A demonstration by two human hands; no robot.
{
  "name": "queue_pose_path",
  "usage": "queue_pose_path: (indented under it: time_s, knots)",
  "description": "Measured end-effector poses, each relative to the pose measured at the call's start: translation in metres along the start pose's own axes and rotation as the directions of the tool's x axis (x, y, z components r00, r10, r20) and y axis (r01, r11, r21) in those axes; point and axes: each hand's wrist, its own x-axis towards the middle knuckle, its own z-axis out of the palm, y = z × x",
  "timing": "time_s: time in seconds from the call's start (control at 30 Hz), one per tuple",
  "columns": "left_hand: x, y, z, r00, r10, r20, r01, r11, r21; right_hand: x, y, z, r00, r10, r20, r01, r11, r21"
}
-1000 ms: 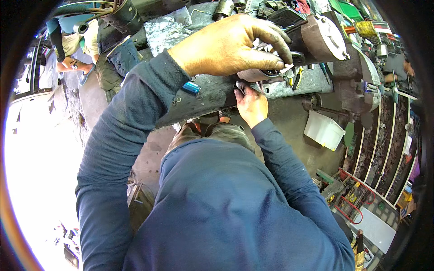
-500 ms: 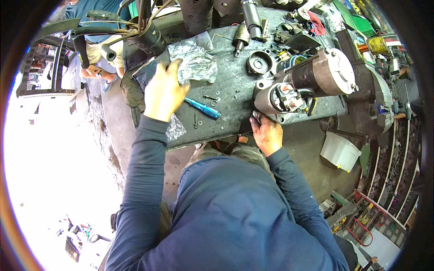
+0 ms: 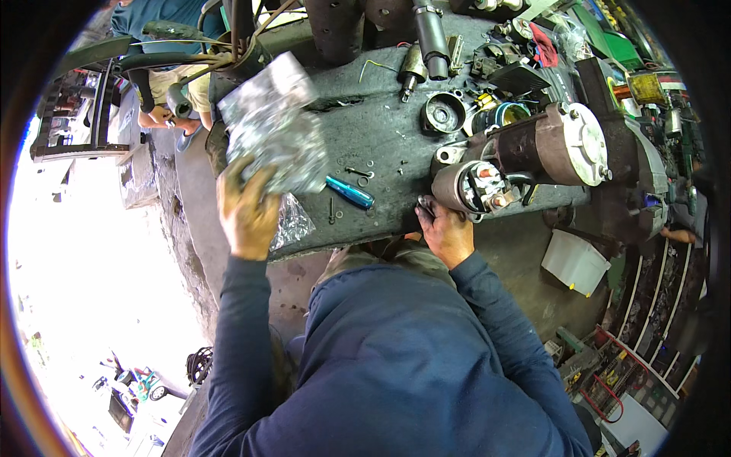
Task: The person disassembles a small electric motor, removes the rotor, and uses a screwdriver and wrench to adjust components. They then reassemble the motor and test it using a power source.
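open lane over the bench top (image 3: 381, 141), between plastic bag (image 3: 278, 129) in left hand (image 3: 247, 209) and round metal cup (image 3: 444, 113). low stuff in it: blue-handled tool (image 3: 350, 193), loose bolt (image 3: 358, 172). strip free along front edge, from tool to right hand (image 3: 447, 231). motor (image 3: 525, 145) blocks past right hand; black cylinder (image 3: 432, 46) narrows far side. bag covers left end.
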Motion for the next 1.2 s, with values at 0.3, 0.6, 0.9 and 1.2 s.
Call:
queue_pose_path:
  time_s: [0.3, 0.6, 0.9, 1.2]
  knots:
    - [-0.108, -0.059, -0.047, 0.953, -0.293, 0.080, 0.279, 0.948, 0.151, 0.021, -0.006, 0.024, 0.988, 0.045, 0.149, -0.007, 0.969, -0.247]
    - [-0.129, -0.090, -0.040, 0.923, -0.350, 0.161, 0.307, 0.920, 0.242, 0.055, -0.070, 0.021, 0.944, -0.166, 0.285, 0.161, 0.986, 0.040]
    - [-0.114, -0.073, -0.034, 0.941, -0.303, 0.147, 0.285, 0.949, 0.130, 0.060, -0.064, 0.016, 0.948, -0.072, 0.311, 0.009, 0.980, 0.200]
    - [-0.103, -0.063, -0.012, 0.965, -0.259, 0.041, 0.244, 0.944, 0.220, 0.001, -0.014, 0.004, 0.974, 0.226, -0.027, -0.224, 0.973, 0.048]
